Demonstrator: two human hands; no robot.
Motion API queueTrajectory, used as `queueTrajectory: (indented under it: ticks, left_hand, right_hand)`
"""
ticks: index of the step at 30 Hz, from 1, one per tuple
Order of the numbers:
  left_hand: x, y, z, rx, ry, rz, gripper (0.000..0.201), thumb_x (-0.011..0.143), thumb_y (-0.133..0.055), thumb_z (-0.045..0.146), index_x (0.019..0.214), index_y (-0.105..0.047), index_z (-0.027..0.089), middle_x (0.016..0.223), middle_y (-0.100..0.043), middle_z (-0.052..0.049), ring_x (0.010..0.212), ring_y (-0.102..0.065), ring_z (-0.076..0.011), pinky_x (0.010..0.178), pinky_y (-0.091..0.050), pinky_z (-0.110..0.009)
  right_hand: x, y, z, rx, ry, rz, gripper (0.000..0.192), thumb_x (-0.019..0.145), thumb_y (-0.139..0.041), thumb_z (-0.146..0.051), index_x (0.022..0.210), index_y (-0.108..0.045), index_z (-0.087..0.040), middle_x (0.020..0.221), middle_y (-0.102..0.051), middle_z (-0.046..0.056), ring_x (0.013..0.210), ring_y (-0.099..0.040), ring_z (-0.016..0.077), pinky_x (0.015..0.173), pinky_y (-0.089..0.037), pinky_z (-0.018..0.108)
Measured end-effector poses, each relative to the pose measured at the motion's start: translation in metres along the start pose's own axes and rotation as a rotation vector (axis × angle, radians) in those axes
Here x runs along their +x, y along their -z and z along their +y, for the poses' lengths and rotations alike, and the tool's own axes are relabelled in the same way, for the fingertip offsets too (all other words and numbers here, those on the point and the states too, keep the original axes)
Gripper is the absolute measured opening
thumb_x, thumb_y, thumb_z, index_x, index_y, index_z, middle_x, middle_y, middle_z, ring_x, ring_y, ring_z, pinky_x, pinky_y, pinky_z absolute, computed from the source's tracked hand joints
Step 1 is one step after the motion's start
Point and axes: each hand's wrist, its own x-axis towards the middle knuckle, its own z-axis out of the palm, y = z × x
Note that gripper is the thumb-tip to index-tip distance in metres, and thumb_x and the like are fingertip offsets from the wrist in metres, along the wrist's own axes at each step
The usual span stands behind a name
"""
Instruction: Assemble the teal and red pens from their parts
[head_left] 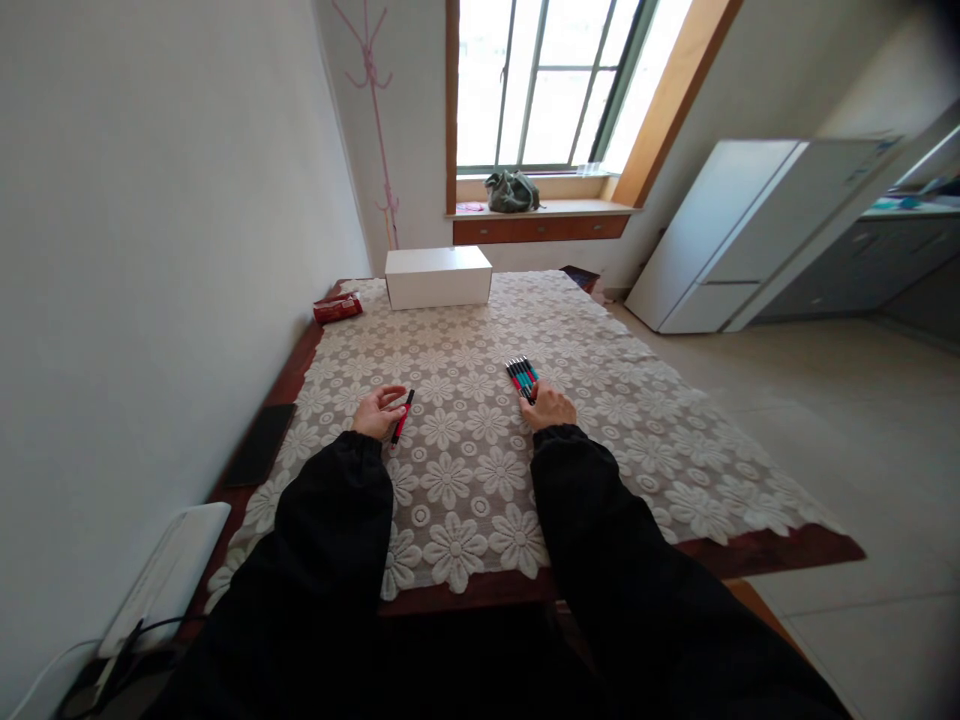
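My left hand (377,411) rests on the lace tablecloth (465,470) with a red and black pen (401,418) lying along its fingers, loosely held. My right hand (550,408) lies palm down a little to the right, its fingertips on the near ends of a bundle of several red and teal pens (521,376) that lies on the cloth. Both arms wear black sleeves.
A white box (438,276) stands at the table's far end, a small red packet (337,307) to its left. A dark flat object (261,443) lies at the table's left edge by the wall. A white fridge (739,232) stands at the right, a window behind.
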Motion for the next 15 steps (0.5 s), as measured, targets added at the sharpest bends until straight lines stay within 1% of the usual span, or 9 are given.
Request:
queueTrajectory:
  ticks: [5, 7, 9, 11, 13, 15]
  left_hand:
    - [-0.005, -0.007, 0.001, -0.188, 0.109, -0.118, 0.06, 0.061, -0.079, 0.007, 0.116, -0.057, 0.018, 0.129, -0.063, -0.015, 0.1, -0.07, -0.0227, 0.081, -0.058, -0.032]
    - [-0.008, -0.012, 0.0, -0.238, 0.13, -0.157, 0.065, 0.062, -0.078, 0.005, 0.121, -0.055, 0.019, 0.126, -0.065, -0.014, 0.099, -0.069, -0.0213, 0.08, -0.058, -0.03]
    - [-0.011, -0.017, -0.001, -0.275, 0.142, -0.194, 0.07, 0.062, -0.076, 0.003, 0.126, -0.052, 0.021, 0.121, -0.067, -0.012, 0.094, -0.07, -0.0179, 0.077, -0.058, -0.027]
    - [-0.015, -0.023, -0.002, -0.303, 0.155, -0.241, 0.073, 0.063, -0.074, 0.001, 0.129, -0.049, 0.023, 0.118, -0.069, -0.01, 0.087, -0.069, -0.0143, 0.073, -0.057, -0.024]
    - [-0.017, -0.028, -0.002, -0.338, 0.16, -0.267, 0.073, 0.063, -0.073, 0.0, 0.129, -0.049, 0.023, 0.115, -0.07, -0.01, 0.083, -0.069, -0.0123, 0.07, -0.055, -0.021]
    - [-0.019, -0.032, -0.001, -0.36, 0.161, -0.291, 0.073, 0.063, -0.074, 0.001, 0.128, -0.049, 0.022, 0.111, -0.07, -0.009, 0.083, -0.068, -0.0121, 0.071, -0.055, -0.021]
  right_hand:
    - [-0.002, 0.002, -0.005, 0.046, 0.056, 0.052, 0.018, 0.088, -0.056, -0.036, 0.094, -0.059, -0.02, 0.094, -0.068, 0.009, 0.088, -0.061, 0.0224, 0.075, -0.038, 0.029]
    - [-0.003, 0.001, -0.01, 0.1, 0.115, 0.083, 0.018, 0.089, -0.055, -0.037, 0.09, -0.06, -0.02, 0.092, -0.067, 0.007, 0.086, -0.06, 0.0208, 0.073, -0.037, 0.028]
    - [-0.005, 0.0, -0.014, 0.18, 0.22, 0.08, 0.019, 0.09, -0.054, -0.038, 0.086, -0.06, -0.02, 0.088, -0.066, 0.005, 0.081, -0.059, 0.0184, 0.071, -0.037, 0.026]
    - [-0.008, -0.002, -0.02, 0.277, 0.368, 0.007, 0.022, 0.089, -0.055, -0.039, 0.082, -0.06, -0.019, 0.079, -0.065, 0.002, 0.072, -0.057, 0.0152, 0.067, -0.036, 0.024]
    - [-0.013, -0.005, -0.027, 0.371, 0.527, -0.124, 0.025, 0.089, -0.055, -0.04, 0.08, -0.062, -0.018, 0.07, -0.061, 0.0, 0.064, -0.053, 0.0125, 0.063, -0.036, 0.022]
    - [-0.019, -0.007, -0.035, 0.444, 0.642, -0.251, 0.028, 0.09, -0.055, -0.041, 0.079, -0.063, -0.017, 0.066, -0.06, -0.001, 0.061, -0.051, 0.0111, 0.06, -0.035, 0.022]
